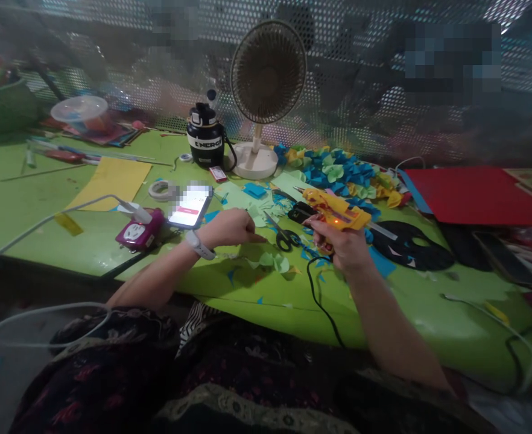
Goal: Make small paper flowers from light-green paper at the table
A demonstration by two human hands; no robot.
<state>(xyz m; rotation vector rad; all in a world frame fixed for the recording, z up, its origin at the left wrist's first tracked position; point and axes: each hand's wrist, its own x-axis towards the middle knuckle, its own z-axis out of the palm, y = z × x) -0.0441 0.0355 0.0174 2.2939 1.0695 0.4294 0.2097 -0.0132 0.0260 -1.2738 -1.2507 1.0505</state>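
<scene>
My right hand (pixel 345 244) is closed around the grip of a yellow hot glue gun (pixel 333 208). Its nozzle points up and to the left, an orange light glows on its side, and a glue stick pokes out of the back. A black cord (pixel 316 295) runs from it down over the table edge. Wearing a white wristwatch (pixel 199 244), my left hand (pixel 232 228) is low over the table, its index finger stretched out and nothing visible in it. Near that fingertip are black-handled scissors (pixel 285 238) and a folded light-green paper piece (pixel 272 263).
Behind stand a fan (pixel 254 161) and a black bottle (pixel 205 141). A heap of folded blue, green and yellow paper (pixel 342 172) lies right of them. Left are a lit phone (pixel 189 205), tape roll (pixel 161 190) and purple power socket (pixel 142 232); red sheets (pixel 483 196) lie right.
</scene>
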